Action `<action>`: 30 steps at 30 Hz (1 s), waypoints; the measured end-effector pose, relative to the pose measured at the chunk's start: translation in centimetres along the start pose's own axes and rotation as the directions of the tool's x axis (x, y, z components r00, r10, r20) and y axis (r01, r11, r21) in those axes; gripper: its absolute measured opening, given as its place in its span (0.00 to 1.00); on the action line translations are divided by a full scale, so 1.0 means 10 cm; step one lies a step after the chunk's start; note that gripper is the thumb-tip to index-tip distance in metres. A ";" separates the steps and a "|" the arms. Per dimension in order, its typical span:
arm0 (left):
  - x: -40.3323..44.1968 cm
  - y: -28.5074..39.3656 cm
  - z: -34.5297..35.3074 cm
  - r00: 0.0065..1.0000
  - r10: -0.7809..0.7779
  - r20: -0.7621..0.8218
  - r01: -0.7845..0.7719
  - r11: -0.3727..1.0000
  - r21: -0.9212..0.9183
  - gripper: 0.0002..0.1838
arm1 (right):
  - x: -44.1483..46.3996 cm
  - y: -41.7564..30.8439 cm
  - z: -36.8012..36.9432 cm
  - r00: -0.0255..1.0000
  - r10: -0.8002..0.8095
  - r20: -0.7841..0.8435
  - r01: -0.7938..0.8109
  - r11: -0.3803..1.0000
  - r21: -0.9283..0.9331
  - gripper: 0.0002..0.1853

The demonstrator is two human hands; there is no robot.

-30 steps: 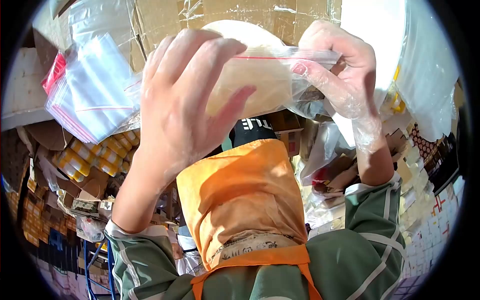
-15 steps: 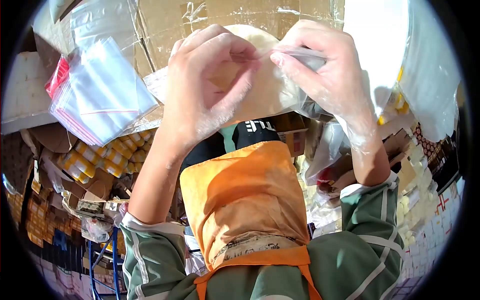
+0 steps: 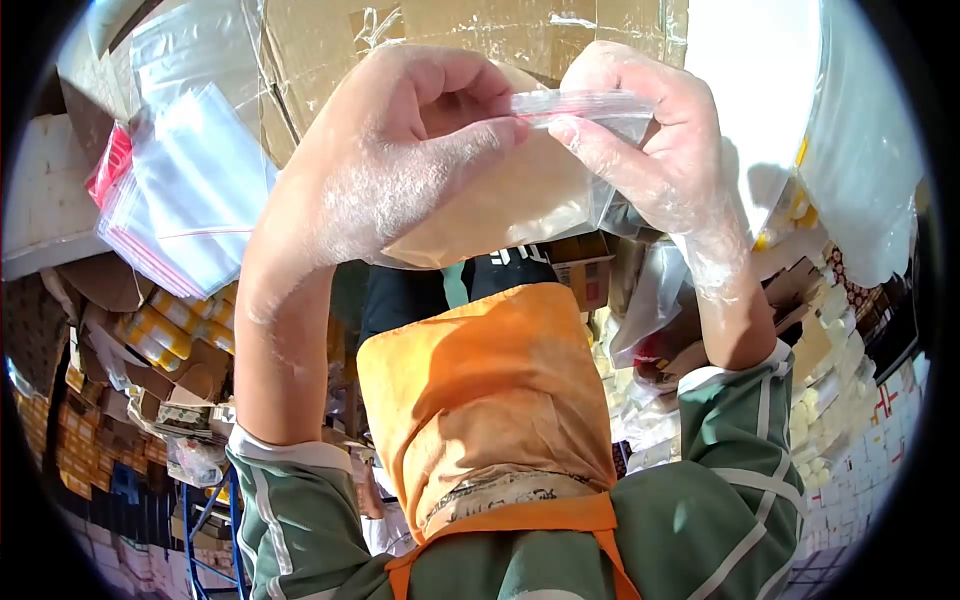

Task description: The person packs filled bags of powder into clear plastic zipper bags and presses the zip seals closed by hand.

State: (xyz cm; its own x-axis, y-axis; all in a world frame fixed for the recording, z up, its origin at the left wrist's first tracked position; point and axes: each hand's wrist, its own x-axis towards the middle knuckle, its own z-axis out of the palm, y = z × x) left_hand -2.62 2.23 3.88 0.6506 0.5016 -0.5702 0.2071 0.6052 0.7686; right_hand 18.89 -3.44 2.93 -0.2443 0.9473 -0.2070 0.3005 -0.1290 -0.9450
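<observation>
Between my two hands is a clear zip-lock bag point(image 3: 500, 205) with pale cream-coloured contents; I cannot make out whether they are powder or something solid. My left hand point(image 3: 400, 150) pinches the zip edge near its left end between thumb and fingers. Close beside it, my right hand point(image 3: 655, 150) grips the same edge, thumb pressed below the reddish zip line. White powder coats both hands and the right wrist. The left hand hides the bag's left upper corner.
A stack of flat zip-lock bags point(image 3: 200, 190) lies at the left on cardboard point(image 3: 480, 25). Right of the hands is a white board point(image 3: 750, 90), with clear plastic sheeting point(image 3: 865, 150) beyond. Yellow-wrapped packs point(image 3: 155, 340) and a blue metal frame point(image 3: 212, 535) stand lower left.
My left hand has rolled over and its wrist has swung left, showing its powdered back. More of the bag's zip strip now shows, flat between the hands. My right hand has barely moved.
</observation>
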 end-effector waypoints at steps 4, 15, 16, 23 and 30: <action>0.03 0.03 0.01 0.999 0.004 -0.032 0.001 0.986 0.167 0.10 | 0.01 -0.01 0.02 1.000 0.025 0.017 -0.025 1.000 0.000 0.04; -0.03 -0.08 0.17 0.778 0.625 0.055 -0.379 0.398 0.835 0.06 | 0.04 -0.08 -0.07 0.987 -0.147 0.066 0.153 0.984 -0.093 0.03; -0.04 -0.08 0.17 0.776 0.628 0.053 -0.376 0.394 0.839 0.06 | 0.04 -0.10 -0.09 0.977 -0.194 0.091 0.206 0.968 -0.144 0.03; -0.25 -0.26 0.05 0.601 0.794 0.094 -0.294 0.110 0.949 0.06 | -0.02 -0.18 -0.16 0.973 -0.195 0.122 0.217 0.955 -0.202 0.03; -0.77 -0.38 -0.34 0.720 0.693 0.029 -0.097 0.059 0.994 0.07 | -0.10 -0.17 -0.14 0.980 -0.183 0.078 0.196 0.953 -0.233 0.03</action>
State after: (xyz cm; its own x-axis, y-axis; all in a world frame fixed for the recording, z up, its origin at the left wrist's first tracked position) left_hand -10.93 -1.86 4.36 0.6334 0.7628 0.1304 0.6751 -0.6270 0.3888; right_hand 19.90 -3.76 5.06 -0.3663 0.9292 -0.0499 0.4527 0.1311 -0.8820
